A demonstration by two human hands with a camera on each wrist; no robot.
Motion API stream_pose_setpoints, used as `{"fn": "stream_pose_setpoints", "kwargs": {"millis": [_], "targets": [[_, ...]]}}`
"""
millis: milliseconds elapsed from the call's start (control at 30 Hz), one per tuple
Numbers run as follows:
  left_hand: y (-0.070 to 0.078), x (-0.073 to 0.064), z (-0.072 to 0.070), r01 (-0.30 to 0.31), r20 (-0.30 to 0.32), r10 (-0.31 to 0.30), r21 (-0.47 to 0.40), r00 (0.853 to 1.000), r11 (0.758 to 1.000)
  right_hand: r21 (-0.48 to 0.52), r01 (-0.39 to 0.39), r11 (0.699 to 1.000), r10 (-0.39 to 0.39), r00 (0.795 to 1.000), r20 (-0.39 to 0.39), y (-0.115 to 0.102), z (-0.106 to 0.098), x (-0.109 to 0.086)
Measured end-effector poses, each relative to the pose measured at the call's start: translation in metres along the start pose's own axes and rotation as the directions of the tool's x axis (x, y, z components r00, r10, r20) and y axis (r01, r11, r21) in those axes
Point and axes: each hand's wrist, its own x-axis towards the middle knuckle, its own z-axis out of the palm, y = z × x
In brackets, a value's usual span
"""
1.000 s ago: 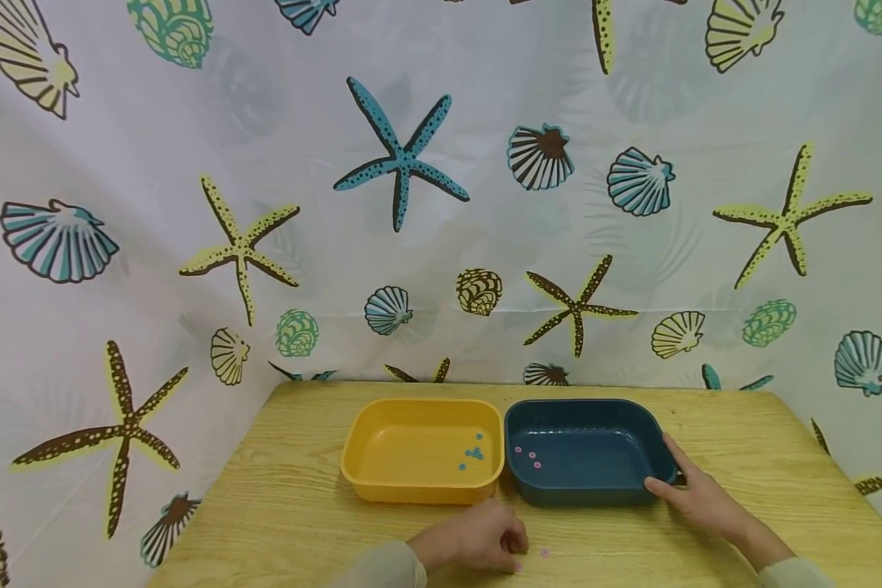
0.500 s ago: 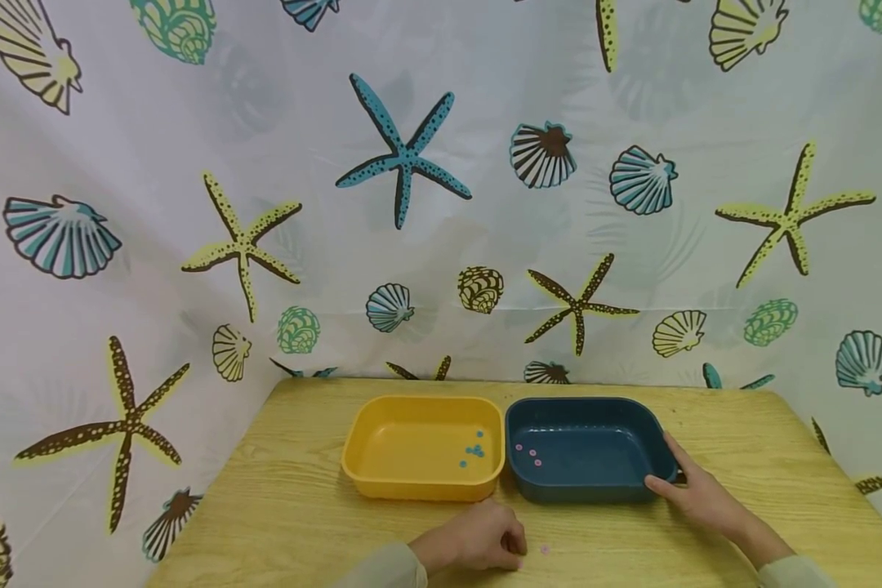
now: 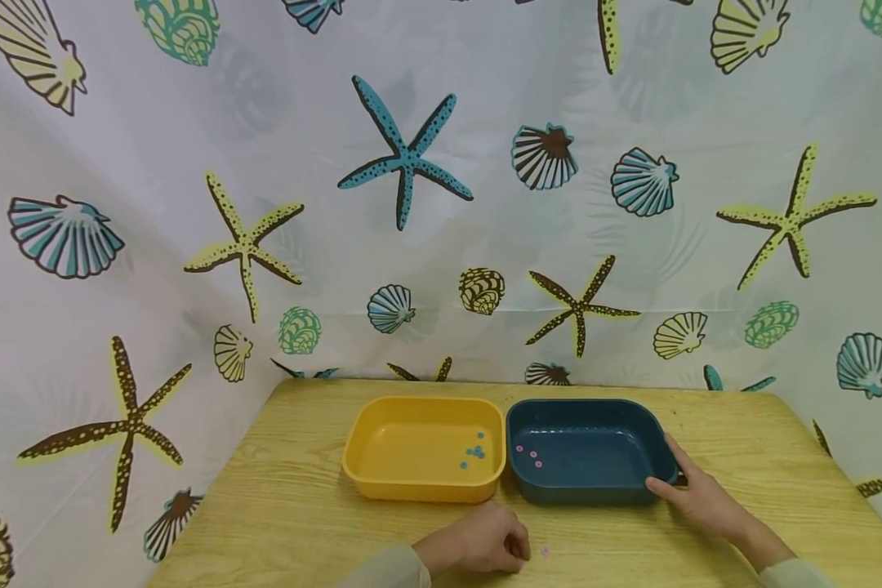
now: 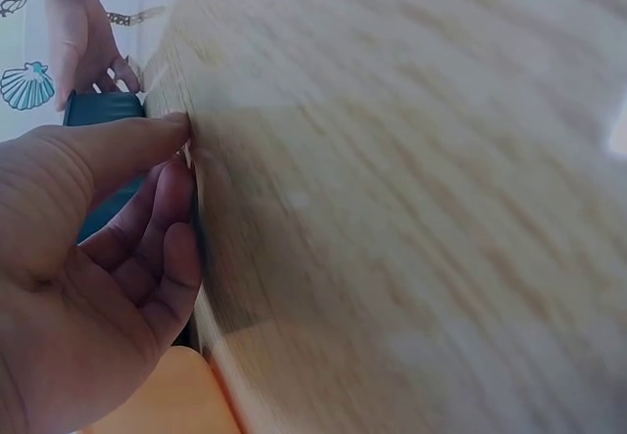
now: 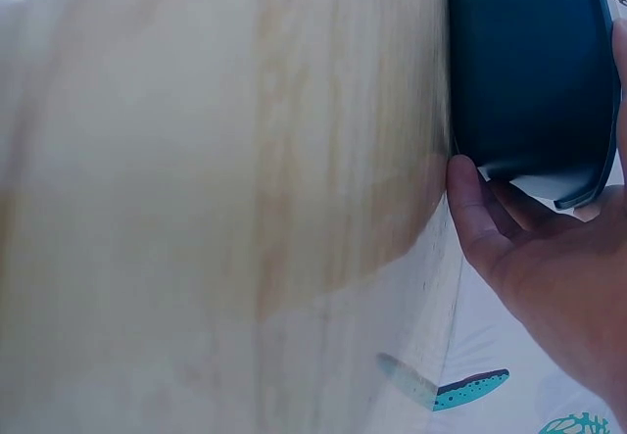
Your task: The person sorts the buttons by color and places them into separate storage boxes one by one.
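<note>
My left hand [image 3: 481, 539] is low over the table in front of the two trays. Its thumb and index finger pinch at a tiny pink bead, mostly hidden by the fingertips; the left wrist view shows thumb and index [image 4: 176, 174] meeting at the wood. Just right of them lies another pink bead [image 3: 545, 551]. My right hand [image 3: 706, 498] grips the right end of a dark blue tray [image 3: 588, 495], thumb at the front corner and fingers along the side. Several blue beads [image 3: 477, 451] lie in the yellow tray [image 3: 426, 492]; three pink beads [image 3: 533, 454] lie in the blue one.
Both trays stand side by side, nearly touching, on a light wooden table [image 3: 294, 482]. A white curtain [image 3: 441, 245] printed with shells and starfish hangs behind the table and at its sides.
The left fingertips have closed over the pink bead, which showed beside them a second ago. My right hand and both trays stay where they were.
</note>
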Motion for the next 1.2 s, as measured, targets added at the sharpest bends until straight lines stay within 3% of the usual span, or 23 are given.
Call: {"fn": "stream_pose_setpoints", "kwargs": {"millis": [733, 1100, 1200], "targets": [[-0.001, -0.002, -0.003, -0.013, 0.0, 0.013, -0.041, 1.0, 0.999, -0.004, 0.016, 1.0, -0.016, 1.0, -0.002, 0.001, 0.0, 0.001], [0.001, -0.003, -0.012, 0.087, -0.016, -0.092, -0.18, 0.996, 0.98, -0.011, 0.003, 1.0, -0.003, 1.0, 0.006, 0.0, -0.001, 0.001], [0.0, -0.003, -0.017, 0.091, -0.029, -0.097, -0.179, 0.995, 0.98, -0.008, 0.0, 1.0, 0.0, 1.0, 0.004, 0.001, -0.001, 0.001]]}}
